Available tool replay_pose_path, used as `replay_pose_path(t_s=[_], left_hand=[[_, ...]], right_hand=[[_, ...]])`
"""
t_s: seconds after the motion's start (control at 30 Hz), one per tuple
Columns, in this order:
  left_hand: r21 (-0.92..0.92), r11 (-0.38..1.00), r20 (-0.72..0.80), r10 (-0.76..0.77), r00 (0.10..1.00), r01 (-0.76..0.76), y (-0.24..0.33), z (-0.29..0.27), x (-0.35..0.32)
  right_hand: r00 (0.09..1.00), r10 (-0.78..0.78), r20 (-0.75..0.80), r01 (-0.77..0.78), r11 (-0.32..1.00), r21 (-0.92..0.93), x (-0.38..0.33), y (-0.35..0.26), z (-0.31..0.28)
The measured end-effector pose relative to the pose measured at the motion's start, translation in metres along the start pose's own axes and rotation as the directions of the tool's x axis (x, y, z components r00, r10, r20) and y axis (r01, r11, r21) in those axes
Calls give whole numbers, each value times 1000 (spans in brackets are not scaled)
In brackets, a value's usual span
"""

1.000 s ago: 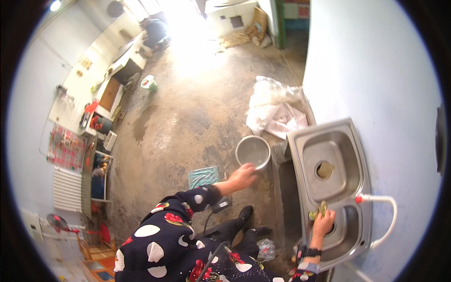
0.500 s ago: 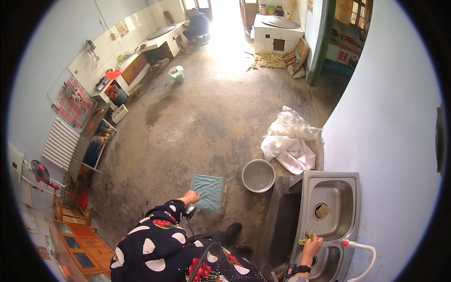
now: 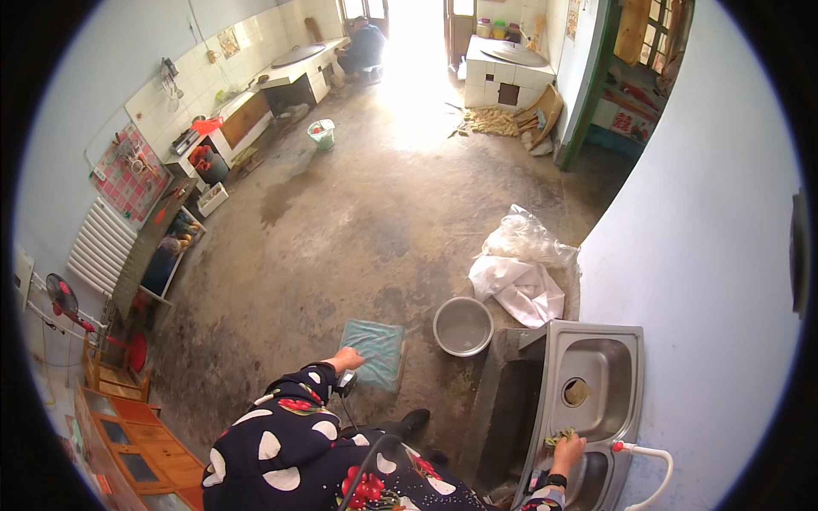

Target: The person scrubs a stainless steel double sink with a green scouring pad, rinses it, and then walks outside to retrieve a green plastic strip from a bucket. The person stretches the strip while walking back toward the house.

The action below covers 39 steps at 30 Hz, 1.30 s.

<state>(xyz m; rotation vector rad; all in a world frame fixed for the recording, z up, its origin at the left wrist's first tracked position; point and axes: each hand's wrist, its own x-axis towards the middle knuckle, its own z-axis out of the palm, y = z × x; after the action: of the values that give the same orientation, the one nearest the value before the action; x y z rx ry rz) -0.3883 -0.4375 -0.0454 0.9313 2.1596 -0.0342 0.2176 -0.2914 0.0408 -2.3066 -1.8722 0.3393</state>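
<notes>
Head view shows a small yellow-green bundle [image 3: 560, 438] over the left side of the metal double sink [image 3: 544, 410], where its two basins meet, pinched in the fingers of the right hand [image 3: 568, 456]. Well left of the sink, the left hand [image 3: 346, 358] hangs with fingers curled, over or beside a teal mat [image 3: 380, 349]; whether it grips anything cannot be told. A white hose [image 3: 663, 464] with a red fitting curves along the sink's right side. Left of the sink's far end stands a round grey tub [image 3: 464, 328]; just beyond that end, crumpled white sheeting [image 3: 528, 294] lies on the floor [image 3: 324, 238].
</notes>
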Motion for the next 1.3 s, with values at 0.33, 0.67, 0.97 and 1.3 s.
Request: replay_pose_path(t_s=[0.33,0.67,0.97,1.3], left_hand=[[48,999,32,-9,999,7,7,-2,0],[110,991,54,73,996,-79,2,10,27],[-134,894,28,435,900,-428,114,2,58],[-570,290,234,954,187,-769,424,92,-138]], right_hand=[[993,-35,-114,31,999,-37,5,10,11],[975,-191,-110,185,981,-65,-7,14,15],[990,-13,-143,44,974,220,-23,9,16],[953,284,107,-237,479,845,-54,-18,-20]])
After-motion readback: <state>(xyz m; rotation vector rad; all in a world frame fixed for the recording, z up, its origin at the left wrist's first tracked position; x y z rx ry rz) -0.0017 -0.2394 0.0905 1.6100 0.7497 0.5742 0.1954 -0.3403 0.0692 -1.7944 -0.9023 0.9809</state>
